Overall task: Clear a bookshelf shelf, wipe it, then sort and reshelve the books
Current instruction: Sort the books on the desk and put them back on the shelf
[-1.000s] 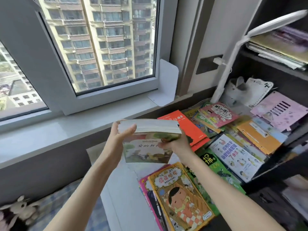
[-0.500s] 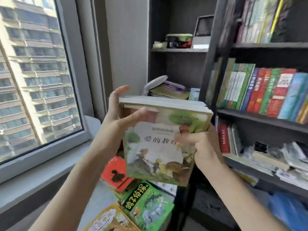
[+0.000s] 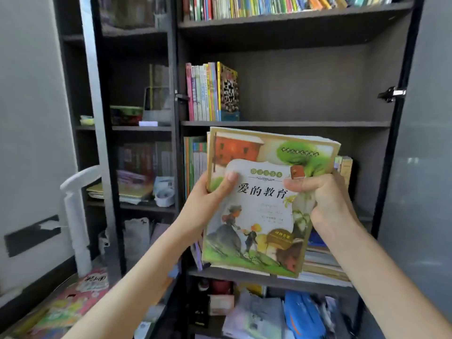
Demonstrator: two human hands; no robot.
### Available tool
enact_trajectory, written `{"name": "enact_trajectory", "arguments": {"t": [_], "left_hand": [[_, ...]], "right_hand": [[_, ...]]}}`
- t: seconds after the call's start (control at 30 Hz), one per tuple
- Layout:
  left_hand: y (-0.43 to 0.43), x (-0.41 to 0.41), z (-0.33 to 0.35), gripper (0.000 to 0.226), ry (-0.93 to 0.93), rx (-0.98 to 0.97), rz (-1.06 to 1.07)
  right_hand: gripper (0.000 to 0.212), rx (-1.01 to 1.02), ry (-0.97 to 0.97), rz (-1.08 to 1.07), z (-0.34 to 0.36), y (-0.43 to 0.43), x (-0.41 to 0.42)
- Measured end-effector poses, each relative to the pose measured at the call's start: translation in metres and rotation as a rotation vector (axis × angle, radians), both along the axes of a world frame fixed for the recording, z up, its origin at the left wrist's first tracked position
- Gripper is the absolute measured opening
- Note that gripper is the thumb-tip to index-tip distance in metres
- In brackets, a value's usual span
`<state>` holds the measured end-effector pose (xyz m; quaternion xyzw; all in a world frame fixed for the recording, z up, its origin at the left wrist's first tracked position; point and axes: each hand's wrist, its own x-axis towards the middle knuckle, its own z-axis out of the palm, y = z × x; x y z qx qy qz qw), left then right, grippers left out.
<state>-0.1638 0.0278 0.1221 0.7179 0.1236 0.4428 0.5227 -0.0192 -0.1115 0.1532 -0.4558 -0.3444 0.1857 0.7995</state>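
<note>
Books, gripped edgewise
Glossy paperback stack, probably heavy; left hand and right hand each clasp one side.

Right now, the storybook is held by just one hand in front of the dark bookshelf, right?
No, two: the head view shows the left hand and the right hand both gripping the storybook in front of the dark bookshelf.
</note>
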Motion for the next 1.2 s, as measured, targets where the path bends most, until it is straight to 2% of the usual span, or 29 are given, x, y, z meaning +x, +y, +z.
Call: {"name": "enact_trajectory", "arguments": {"t": [0.07, 0.13, 0.2, 0.27, 0.3, 0.4, 0.47, 0.6, 0.67, 0.7, 0.77, 0.8, 0.97, 1.07, 1.2], "left_hand": [[0.004, 0.037, 0.022, 0.057, -0.047, 0.059, 0.06], [0.011, 0.069, 0.048, 0.049, -0.098, 0.148, 0.126], [0.021, 0.098, 0.072, 0.031, -0.155, 0.205, 0.187], [0.037, 0.123, 0.091, 0.032, -0.188, 0.229, 0.212], [0.048, 0.136, 0.101, 0.038, -0.207, 0.223, 0.202], [0.087, 0.168, 0.134, 0.064, -0.29, 0.214, 0.178], [0.116, 0.189, 0.158, 0.076, -0.341, 0.222, 0.218], [0.174, 0.236, 0.202, 0.065, -0.409, 0.246, 0.392], [0.2, 0.261, 0.221, 0.06, -0.44, 0.224, 0.469], [0.21, 0.273, 0.231, 0.06, -0.449, 0.206, 0.509], [0.226, 0.297, 0.247, 0.061, -0.441, 0.181, 0.601], [0.233, 0.308, 0.254, 0.061, -0.429, 0.175, 0.646], [0.263, 0.363, 0.268, 0.057, -0.399, 0.138, 0.731], [0.272, 0.389, 0.265, 0.057, -0.304, 0.169, 0.821], [0.279, 0.421, 0.262, 0.059, -0.212, 0.247, 0.929]], "right_hand": [[0.078, 0.041, 0.032, 0.012, 0.018, 0.006, 0.033], [0.078, 0.081, 0.051, 0.032, 0.04, 0.019, 0.065], [0.05, 0.08, 0.017, 0.066, 0.064, 0.033, 0.092], [0.024, 0.094, -0.024, 0.09, 0.085, 0.05, 0.115], [0.022, 0.112, -0.045, 0.105, 0.096, 0.06, 0.125], [0.032, 0.142, -0.149, 0.12, 0.135, 0.095, 0.155], [0.048, 0.149, -0.235, 0.145, 0.159, 0.125, 0.177], [0.065, 0.143, -0.386, 0.103, 0.203, 0.19, 0.224], [0.064, 0.143, -0.468, -0.029, 0.218, 0.221, 0.246], [0.07, 0.124, -0.515, -0.117, 0.222, 0.237, 0.257], [0.091, 0.062, -0.631, -0.275, 0.224, 0.267, 0.28], [0.095, 0.026, -0.695, -0.332, 0.222, 0.281, 0.29], [0.098, -0.254, -1.015, -0.503, 0.209, 0.326, 0.326], [0.1, -0.402, -1.079, -0.422, 0.201, 0.34, 0.344], [0.115, -0.48, -1.015, -0.134, 0.188, 0.354, 0.363]]}}
